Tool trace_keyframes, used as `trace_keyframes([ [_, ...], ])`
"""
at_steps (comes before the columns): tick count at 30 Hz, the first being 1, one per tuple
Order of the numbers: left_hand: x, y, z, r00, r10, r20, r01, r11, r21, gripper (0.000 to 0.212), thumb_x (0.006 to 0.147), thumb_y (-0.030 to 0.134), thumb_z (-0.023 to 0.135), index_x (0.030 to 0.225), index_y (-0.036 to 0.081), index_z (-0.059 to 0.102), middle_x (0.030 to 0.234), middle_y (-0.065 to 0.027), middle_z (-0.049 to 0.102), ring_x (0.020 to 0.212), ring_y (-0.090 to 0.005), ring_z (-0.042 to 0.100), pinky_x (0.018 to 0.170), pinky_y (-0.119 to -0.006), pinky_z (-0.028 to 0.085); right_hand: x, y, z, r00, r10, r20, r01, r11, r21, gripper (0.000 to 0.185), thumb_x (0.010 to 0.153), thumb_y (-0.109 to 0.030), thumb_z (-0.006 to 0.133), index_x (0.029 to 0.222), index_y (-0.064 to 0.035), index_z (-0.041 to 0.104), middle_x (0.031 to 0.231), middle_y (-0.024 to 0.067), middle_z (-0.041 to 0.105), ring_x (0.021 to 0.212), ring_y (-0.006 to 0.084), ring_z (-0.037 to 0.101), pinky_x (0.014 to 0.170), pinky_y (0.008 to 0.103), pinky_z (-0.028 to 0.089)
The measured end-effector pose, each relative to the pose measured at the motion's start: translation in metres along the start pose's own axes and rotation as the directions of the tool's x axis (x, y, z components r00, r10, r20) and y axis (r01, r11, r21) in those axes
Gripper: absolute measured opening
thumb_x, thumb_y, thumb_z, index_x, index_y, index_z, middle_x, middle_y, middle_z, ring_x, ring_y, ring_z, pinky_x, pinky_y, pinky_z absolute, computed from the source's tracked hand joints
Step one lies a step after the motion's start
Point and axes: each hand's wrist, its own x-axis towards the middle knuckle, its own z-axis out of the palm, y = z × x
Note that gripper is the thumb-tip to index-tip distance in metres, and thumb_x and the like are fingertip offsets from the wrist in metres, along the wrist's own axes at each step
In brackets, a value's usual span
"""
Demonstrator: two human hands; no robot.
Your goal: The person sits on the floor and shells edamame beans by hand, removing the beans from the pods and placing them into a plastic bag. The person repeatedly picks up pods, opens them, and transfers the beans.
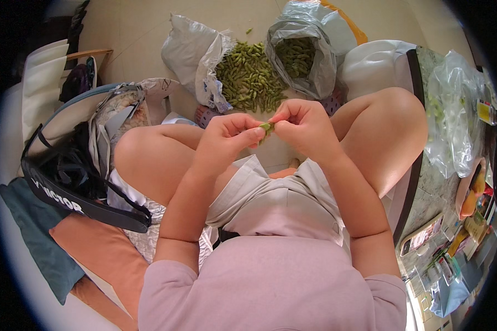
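Between my two hands, above my lap, is a green soybean pod point(266, 131). My left hand point(236, 134) pinches it between thumb and fingers from the left. My right hand point(300, 124) grips its other end with the fingertips, close beside the left thumb. On the floor beyond my hands lies a heap of soybean pods point(250, 78). A white woven sack point(188, 56) lies left of the heap, its frayed mouth against the pods. Right of the heap stands a grey plastic bag point(325, 62), its mouth open and pods inside.
A stone-topped table point(424, 186) at the right bears a clear plastic bag point(455, 111), a phone point(422, 234) and small packages. A black racket bag point(95, 213) lies at the left, near orange point(99, 244) and dark teal point(41, 231) cushions. One stray pod point(249, 30) lies beyond the heap.
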Motion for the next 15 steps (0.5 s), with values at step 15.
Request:
trace_keyframes([
  [15,0.002,0.002,0.001,0.997,-0.006,-0.083,0.003,0.999,-0.037,0.016,0.093,0.012,0.056,0.099,0.000,0.065,0.086,-0.0030,0.066,0.070,-0.0056,0.056,0.060,-0.019,0.045,0.002,-0.007,-0.001,0.991,0.127,0.036,-0.131,0.970,0.203,0.012,0.080,-0.006,0.066,0.089,0.0007,0.063,0.079,0.0041,0.064,0.071,0.0082,0.058,0.066,0.0222,0.046],
])
